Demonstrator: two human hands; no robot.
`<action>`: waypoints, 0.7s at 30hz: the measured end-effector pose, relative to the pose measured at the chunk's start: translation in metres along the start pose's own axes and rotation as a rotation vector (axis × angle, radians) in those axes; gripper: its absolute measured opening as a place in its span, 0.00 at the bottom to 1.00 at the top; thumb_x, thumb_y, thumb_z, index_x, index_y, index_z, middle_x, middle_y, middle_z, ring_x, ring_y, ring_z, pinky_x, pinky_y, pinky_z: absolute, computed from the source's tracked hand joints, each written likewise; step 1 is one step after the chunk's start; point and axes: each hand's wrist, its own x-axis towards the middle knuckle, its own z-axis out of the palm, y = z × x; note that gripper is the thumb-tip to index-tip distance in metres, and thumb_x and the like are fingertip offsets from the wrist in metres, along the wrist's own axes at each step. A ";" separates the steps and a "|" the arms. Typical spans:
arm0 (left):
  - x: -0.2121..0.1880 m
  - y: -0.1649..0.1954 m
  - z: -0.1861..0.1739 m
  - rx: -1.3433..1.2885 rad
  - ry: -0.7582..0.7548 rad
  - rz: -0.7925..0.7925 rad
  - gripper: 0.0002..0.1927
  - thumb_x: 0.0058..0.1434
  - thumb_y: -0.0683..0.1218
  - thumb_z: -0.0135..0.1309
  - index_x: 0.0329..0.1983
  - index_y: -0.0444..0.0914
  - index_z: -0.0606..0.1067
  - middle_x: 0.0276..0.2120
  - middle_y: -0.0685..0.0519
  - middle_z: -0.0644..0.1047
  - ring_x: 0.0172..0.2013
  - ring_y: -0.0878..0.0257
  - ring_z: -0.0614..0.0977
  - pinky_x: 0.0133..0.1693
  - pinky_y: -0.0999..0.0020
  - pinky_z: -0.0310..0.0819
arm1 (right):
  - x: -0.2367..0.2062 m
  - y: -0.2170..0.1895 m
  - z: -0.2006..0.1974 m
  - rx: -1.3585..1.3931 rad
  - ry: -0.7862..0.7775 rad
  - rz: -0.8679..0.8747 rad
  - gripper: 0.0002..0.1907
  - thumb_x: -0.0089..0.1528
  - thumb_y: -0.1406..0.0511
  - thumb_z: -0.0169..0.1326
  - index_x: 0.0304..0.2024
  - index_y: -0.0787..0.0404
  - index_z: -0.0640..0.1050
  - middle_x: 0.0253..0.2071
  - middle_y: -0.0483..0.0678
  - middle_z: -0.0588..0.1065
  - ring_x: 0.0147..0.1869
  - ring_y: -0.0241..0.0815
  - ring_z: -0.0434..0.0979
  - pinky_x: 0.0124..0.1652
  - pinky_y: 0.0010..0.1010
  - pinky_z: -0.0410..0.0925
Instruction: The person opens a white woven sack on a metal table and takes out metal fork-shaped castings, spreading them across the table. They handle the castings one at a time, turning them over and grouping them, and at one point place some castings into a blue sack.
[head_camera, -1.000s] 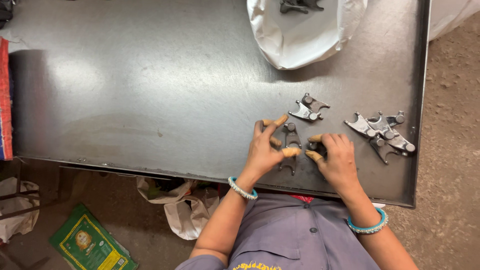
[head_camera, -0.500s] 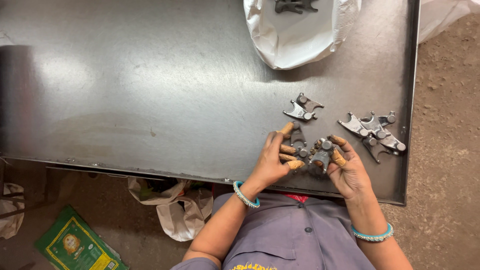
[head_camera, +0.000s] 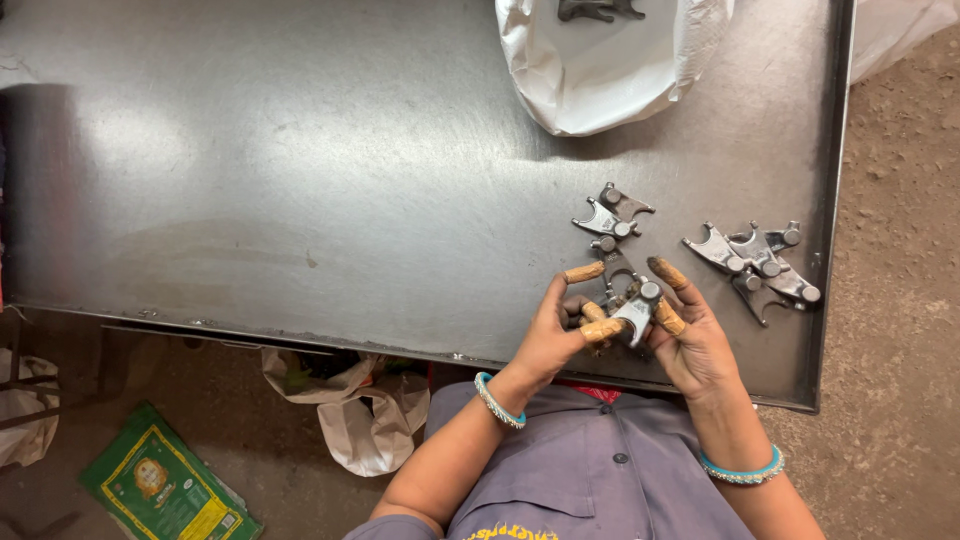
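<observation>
Both the left hand (head_camera: 553, 335) and the right hand (head_camera: 692, 340) pinch one grey forked cast-metal part (head_camera: 634, 311) between taped fingertips (head_camera: 602, 329), lifted clear of the dark steel table (head_camera: 300, 180) for turning, with matching forked parts (head_camera: 612, 213) just beyond the fingers.

The top edge cuts off the white bag (head_camera: 600, 80) and the metal parts (head_camera: 598, 10) inside it.

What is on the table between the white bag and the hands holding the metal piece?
In the head view, two grey metal parts lie between the white bag and the hands; otherwise bare table.
</observation>
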 end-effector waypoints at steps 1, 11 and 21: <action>0.001 -0.001 -0.002 -0.017 0.004 -0.015 0.39 0.62 0.37 0.62 0.74 0.36 0.58 0.35 0.54 0.76 0.35 0.69 0.78 0.36 0.73 0.76 | -0.001 0.000 0.001 -0.028 0.016 -0.006 0.28 0.62 0.71 0.57 0.66 0.61 0.72 0.55 0.48 0.76 0.53 0.38 0.78 0.49 0.33 0.73; 0.004 0.005 -0.009 -0.160 -0.001 -0.139 0.34 0.67 0.39 0.56 0.73 0.37 0.56 0.35 0.49 0.79 0.34 0.62 0.83 0.32 0.71 0.77 | 0.000 0.007 -0.020 -0.426 0.076 -0.021 0.20 0.60 0.66 0.60 0.53 0.66 0.78 0.35 0.40 0.76 0.30 0.28 0.72 0.28 0.21 0.67; 0.012 -0.010 -0.009 -0.083 0.034 0.001 0.12 0.68 0.40 0.60 0.50 0.32 0.72 0.40 0.49 0.80 0.38 0.64 0.83 0.36 0.70 0.79 | -0.001 0.003 0.002 -0.514 -0.013 -0.079 0.20 0.62 0.62 0.60 0.51 0.69 0.76 0.37 0.45 0.80 0.37 0.29 0.79 0.35 0.19 0.72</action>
